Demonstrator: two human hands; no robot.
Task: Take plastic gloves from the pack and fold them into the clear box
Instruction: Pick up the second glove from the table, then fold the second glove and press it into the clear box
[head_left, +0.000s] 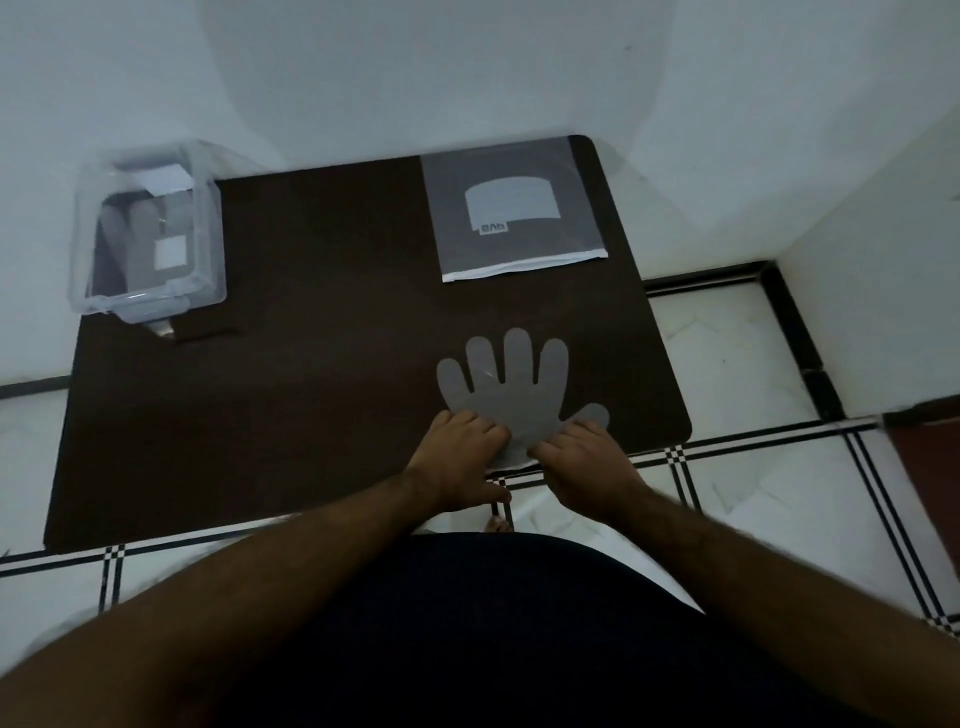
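A translucent plastic glove (511, 387) lies flat on the dark table (311, 374), fingers pointing away from me, its cuff at the near edge. My left hand (457, 457) rests on the cuff's left side and my right hand (584, 460) on its right side, fingertips curled onto the plastic. The glove pack (514, 208), a grey flat pouch with a white label, lies at the far right of the table. The clear box (150, 228) stands at the far left corner with folded gloves inside.
The table stands against white walls at the back. A white tiled floor (753, 493) with black stripes surrounds its near and right sides. A small metal piece (165, 331) lies just in front of the clear box.
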